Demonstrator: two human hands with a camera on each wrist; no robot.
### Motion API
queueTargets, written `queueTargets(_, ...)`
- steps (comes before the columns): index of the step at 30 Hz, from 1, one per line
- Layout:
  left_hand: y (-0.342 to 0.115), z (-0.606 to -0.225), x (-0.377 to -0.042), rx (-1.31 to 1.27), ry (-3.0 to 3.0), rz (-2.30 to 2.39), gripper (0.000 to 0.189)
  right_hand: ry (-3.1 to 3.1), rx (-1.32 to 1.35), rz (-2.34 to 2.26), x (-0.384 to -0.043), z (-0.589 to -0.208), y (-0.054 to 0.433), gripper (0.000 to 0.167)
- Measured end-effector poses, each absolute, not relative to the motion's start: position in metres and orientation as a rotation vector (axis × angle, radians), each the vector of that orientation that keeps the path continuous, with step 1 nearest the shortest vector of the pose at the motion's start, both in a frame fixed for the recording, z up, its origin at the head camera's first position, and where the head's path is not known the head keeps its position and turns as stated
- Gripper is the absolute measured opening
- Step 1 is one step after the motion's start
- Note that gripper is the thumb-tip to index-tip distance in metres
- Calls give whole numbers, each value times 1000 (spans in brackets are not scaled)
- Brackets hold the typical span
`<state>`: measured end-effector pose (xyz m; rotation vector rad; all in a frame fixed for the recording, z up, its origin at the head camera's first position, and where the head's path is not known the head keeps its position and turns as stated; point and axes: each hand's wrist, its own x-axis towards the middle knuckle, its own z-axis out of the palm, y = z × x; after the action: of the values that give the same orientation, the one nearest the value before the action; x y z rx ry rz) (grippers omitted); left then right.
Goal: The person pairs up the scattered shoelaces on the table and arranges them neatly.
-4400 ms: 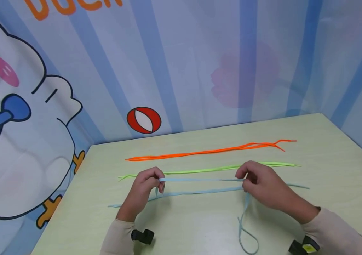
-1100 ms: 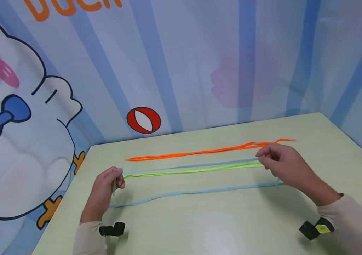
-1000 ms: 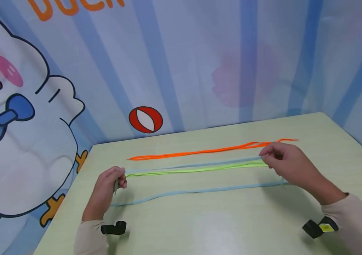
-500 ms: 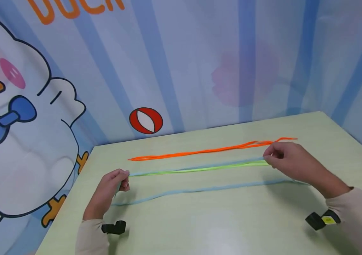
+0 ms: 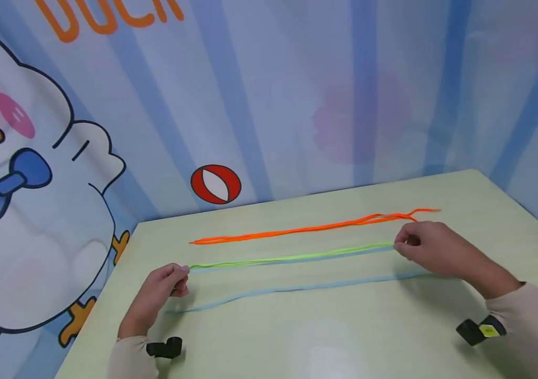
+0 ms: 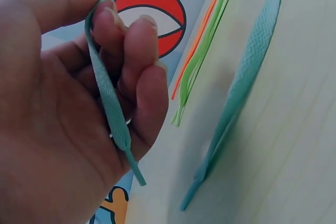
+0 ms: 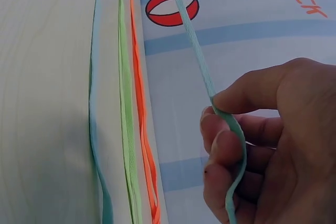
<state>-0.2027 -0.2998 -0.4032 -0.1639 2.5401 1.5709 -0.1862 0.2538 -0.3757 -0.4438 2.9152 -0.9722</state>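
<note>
A light blue flat shoelace (image 5: 344,253) is stretched straight between both hands above the table. My left hand (image 5: 148,297) pinches it near one end between thumb and forefinger; in the left wrist view the tipped tail of this shoelace (image 6: 111,108) hangs across the palm. At the other side my right hand (image 5: 439,250) pinches it likewise, and the tail of the shoelace (image 7: 236,177) runs down along the curled fingers. Another blue shoelace (image 5: 292,288) lies on the table nearer the body. In the head view, green shoelaces (image 5: 259,261) appear just beyond the held one.
Orange shoelaces (image 5: 287,231) lie farther back, roughly parallel to the others. The pale table (image 5: 316,337) ends at a backdrop (image 5: 287,105) printed with a duck and a ball. A black camera (image 5: 166,347) sits on the left wrist, another (image 5: 479,330) on the right.
Earlier the held lace hung in a loop from the right hand; the hands have since spread and drawn it straight. In the last half second it has shifted from behind the green laces to their near side.
</note>
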Motion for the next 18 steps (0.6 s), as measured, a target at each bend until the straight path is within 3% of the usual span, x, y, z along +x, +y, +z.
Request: queueTargets(18,-308,-404,-202,-93,2642,1377,37,2882,-462,-563,-187,-385,256,13)
